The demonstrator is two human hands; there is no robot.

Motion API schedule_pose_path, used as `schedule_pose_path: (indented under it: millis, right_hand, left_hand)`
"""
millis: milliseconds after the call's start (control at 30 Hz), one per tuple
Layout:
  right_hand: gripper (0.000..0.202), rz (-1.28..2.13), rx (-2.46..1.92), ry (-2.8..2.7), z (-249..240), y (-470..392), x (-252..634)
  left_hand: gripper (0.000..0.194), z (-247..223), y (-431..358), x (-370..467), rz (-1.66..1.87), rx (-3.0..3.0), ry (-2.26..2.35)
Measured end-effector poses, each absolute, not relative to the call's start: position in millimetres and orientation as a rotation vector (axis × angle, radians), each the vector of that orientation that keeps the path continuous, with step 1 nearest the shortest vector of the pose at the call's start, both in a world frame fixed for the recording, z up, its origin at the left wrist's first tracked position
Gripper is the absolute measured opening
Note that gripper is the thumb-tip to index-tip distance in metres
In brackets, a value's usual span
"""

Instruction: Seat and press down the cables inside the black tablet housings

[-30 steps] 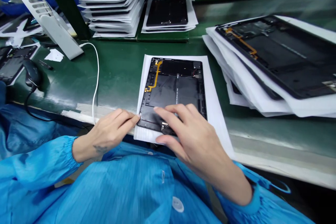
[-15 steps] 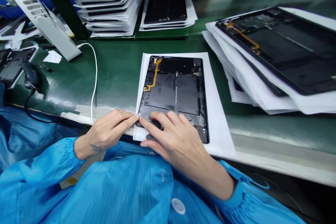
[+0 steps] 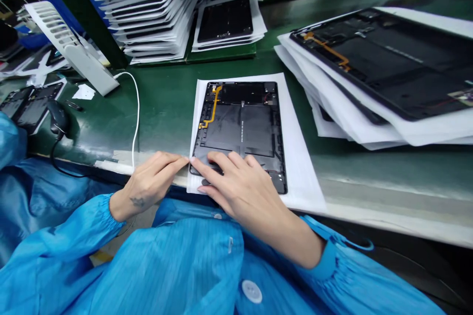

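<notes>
An opened black tablet housing [image 3: 254,128] lies on a white sheet [image 3: 301,177], with an orange flex cable [image 3: 215,108] along its upper left. My left hand [image 3: 153,177] comes in from the left, its fingers pressed together and their tips at the housing's lower left edge. Whatever they pinch there is too small to make out. Over the lower end of the housing lies my right hand [image 3: 246,184]. Its index fingertip meets my left fingertips at that edge, while the other fingers curl. A dark thing shows partly between its thumb and fingers, mostly hidden.
More housings on white sheets [image 3: 347,118] are piled at the right. Behind stand tall stacks of sheets with dark panels [image 3: 148,10]. To the left are a white stand-like device [image 3: 76,51] with a white cable [image 3: 137,108], a black corded device [image 3: 58,119] and a blue sleeve [image 3: 11,142].
The camera view has shifted slightly, so the scene sits a little differently. Both hands stay at the housing's lower left edge, with only slight finger movement.
</notes>
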State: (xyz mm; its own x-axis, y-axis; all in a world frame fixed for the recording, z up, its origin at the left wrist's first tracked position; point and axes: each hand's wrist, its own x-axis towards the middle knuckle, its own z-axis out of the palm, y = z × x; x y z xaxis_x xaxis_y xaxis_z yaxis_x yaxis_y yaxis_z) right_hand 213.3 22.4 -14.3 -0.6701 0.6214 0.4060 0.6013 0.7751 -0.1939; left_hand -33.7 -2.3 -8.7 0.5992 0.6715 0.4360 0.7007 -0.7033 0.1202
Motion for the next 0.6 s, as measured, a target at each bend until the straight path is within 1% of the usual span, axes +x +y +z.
schedule_pose_path:
  millis: [133, 267, 467, 600]
  right_hand:
    - [0.038, 0.182, -0.916, -2.385, -15.9, 23.8, 217.9]
    - [0.030, 0.096, -0.903, -2.437, -16.5, 22.7, 216.8]
    - [0.035, -0.024, -0.902, -2.507, -15.5, 21.8, 213.2]
    - [0.039, -0.036, -0.926, -2.525, -15.6, 22.2, 213.1]
  left_hand:
    - [0.039, -5.4, -0.3, -34.2, -0.712, -2.730, -1.183]
    - [0.029, 0.9, 5.2, -30.1, -0.672, -2.747, -1.158]
    - [0.026, 1.9, 7.9, -28.0, -0.632, -2.757, -1.116]
    - [0.026, 0.4, 5.6, -28.6, -0.618, -2.750, -1.087]
